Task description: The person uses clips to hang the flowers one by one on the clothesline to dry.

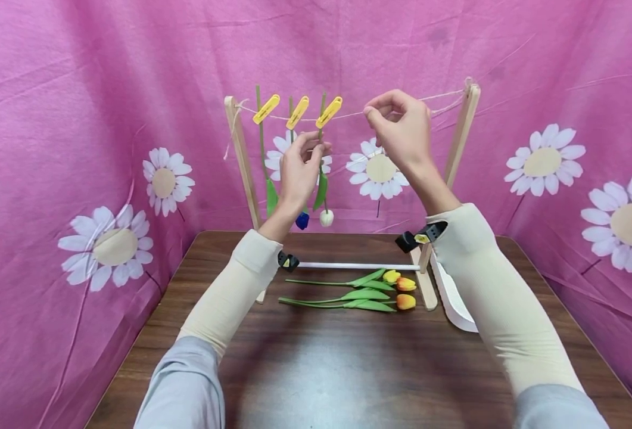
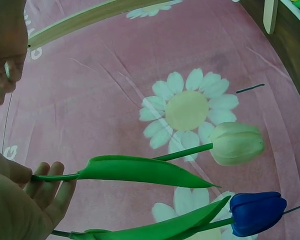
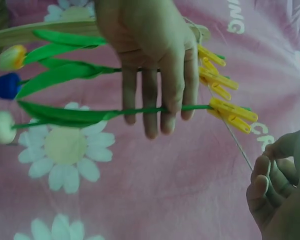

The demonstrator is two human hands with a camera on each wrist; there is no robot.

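Three artificial tulips hang head down from a string (image 1: 348,115), each clipped by a yellow clothespin (image 1: 329,112). My left hand (image 1: 298,173) pinches the stem of the white tulip (image 2: 237,143) between thumb and fingers, below its clothespin. Beside it hangs the blue tulip (image 2: 257,214). Furthest left is a yellow-orange tulip (image 3: 12,57), whose head my left arm hides in the head view. To the right of the clothespins, my right hand (image 1: 405,128) pinches the string between thumb and index finger.
Wooden posts (image 1: 463,134) hold the string at both ends, joined low down by a white rod (image 1: 358,266). Several yellow and orange tulips (image 1: 405,302) lie on the brown table (image 1: 316,369). A white tray (image 1: 455,307) stands at the right, partly behind my right arm.
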